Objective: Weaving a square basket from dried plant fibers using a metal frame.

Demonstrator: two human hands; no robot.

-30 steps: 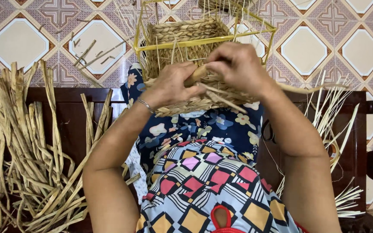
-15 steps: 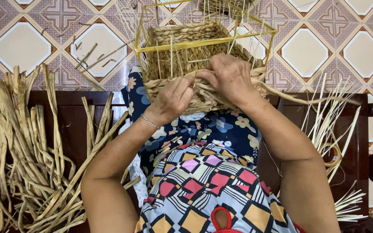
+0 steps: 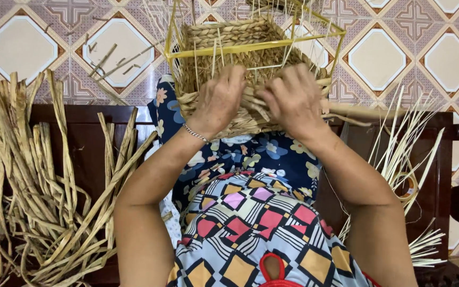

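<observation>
Woven basket [image 3: 240, 48] on yellow wire frame [image 3: 251, 47], resting on lap. Left hand [image 3: 218, 101] and right hand [image 3: 293, 101] side by side, pinching braided strands at near wall. Lower walls woven; upper frame bare. Dried fibre bundle [image 3: 33, 186] at left.

We have just one view — a camera worn on the head, looking steeply down and forward from close above our own lap. Our forearms run up from the near edge toward the middle; the tiled floor [image 3: 22, 45] fills the far part, with nothing shared with any second view.
</observation>
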